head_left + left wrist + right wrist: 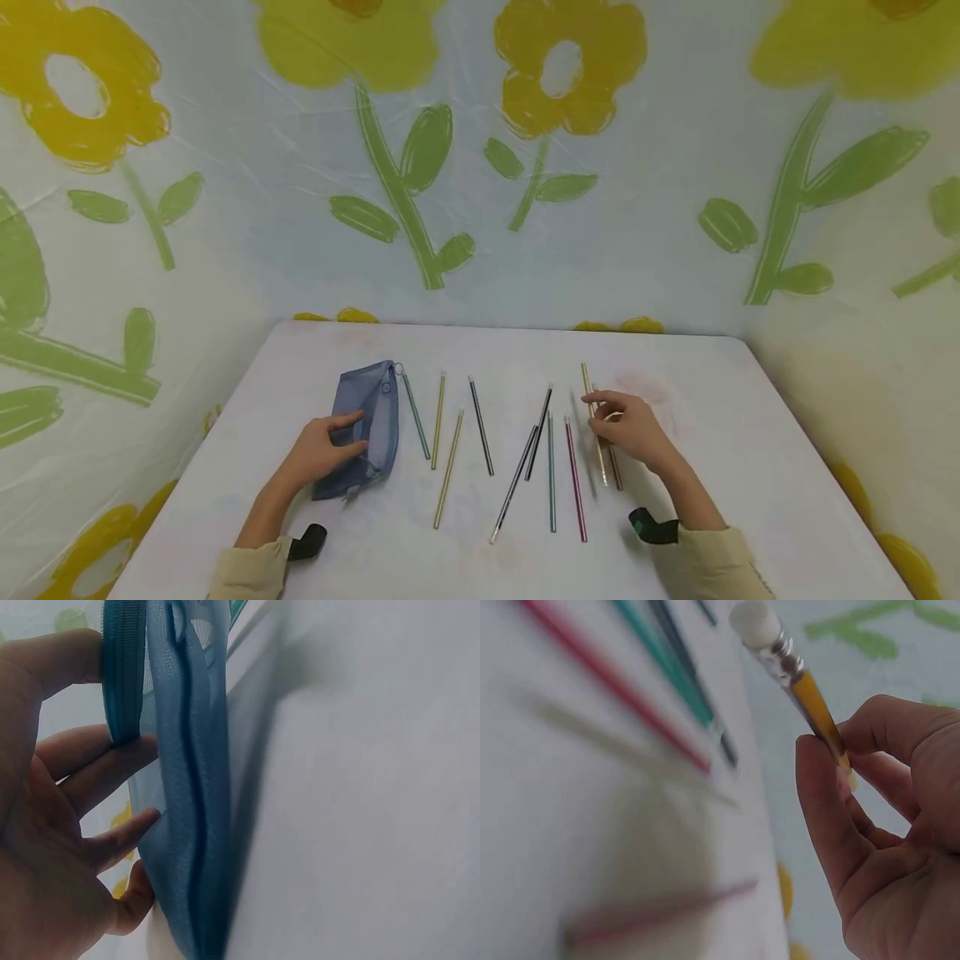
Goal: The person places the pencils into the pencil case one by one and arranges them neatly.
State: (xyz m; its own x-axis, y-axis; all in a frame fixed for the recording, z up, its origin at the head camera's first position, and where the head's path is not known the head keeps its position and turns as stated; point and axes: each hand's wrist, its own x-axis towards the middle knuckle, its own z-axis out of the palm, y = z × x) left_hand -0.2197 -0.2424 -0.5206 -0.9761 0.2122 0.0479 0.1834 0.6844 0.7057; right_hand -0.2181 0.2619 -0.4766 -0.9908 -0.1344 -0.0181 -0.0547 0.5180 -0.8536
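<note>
A blue mesh zip pouch (352, 471) lies at the left of the table, its mouth spread apart. My left hand (321, 450) holds it by the mouth, thumb and fingers at the zipper edges; in the left wrist view the fingertips (150, 750) disappear behind the teal zipper strip (124, 675). My right hand (626, 425) pinches a gold pencil (817, 712) between thumb and fingers, its white eraser end toward me. The pencil is raised off the table, with its shadow to the left. Beneath that hand lies a brown pencil (616, 468), partly covered.
Several loose pencils lie between the hands: a teal one (416, 417) beside the pouch, gold ones (448, 471), black ones (482, 425), another teal one (552, 475) and a pink one (576, 479). Flower-printed cloth (480, 267) surrounds the white table (405, 567).
</note>
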